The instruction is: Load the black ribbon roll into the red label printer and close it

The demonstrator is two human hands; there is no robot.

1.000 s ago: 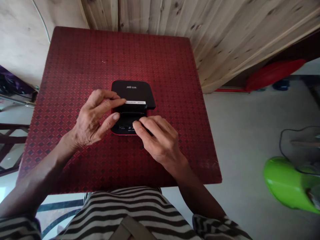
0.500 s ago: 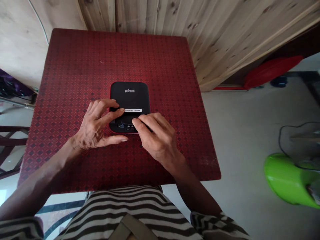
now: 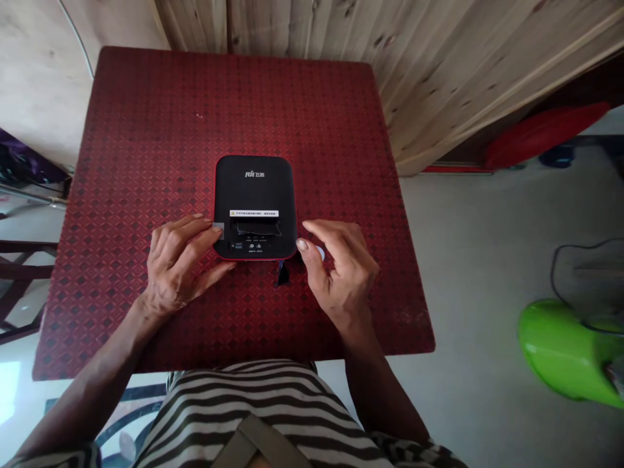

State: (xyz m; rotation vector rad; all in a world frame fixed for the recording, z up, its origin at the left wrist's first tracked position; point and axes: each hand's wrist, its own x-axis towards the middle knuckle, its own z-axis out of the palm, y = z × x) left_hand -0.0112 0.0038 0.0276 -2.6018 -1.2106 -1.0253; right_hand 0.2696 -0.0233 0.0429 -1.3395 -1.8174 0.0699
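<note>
A small black printer [image 3: 256, 195] with rounded corners, a red edge and a white logo lies on the table. Across its middle runs a white label strip [image 3: 254, 214], and below that a dark, creased piece [image 3: 258, 227] sits at the slot. My left hand [image 3: 178, 257] holds the printer's near left corner, fingertips beside a clear tape patch [image 3: 219, 231] and thumb at the front edge. My right hand [image 3: 338, 263] is at the right side, thumb and index finger apart, nothing visible between them. A black strip [image 3: 281, 274] pokes out under the front edge.
The table [image 3: 195, 117] has a red patterned cover and stands against a wooden plank wall [image 3: 302, 29]. Part of a pale round thing [image 3: 320, 253] shows behind my right hand. A green bin-like object [image 3: 560, 351] is on the floor at right.
My right hand has moved off the printer's slot area to its right side and opened. My left hand has slid from the label strip to the left corner. The black strip now shows.
</note>
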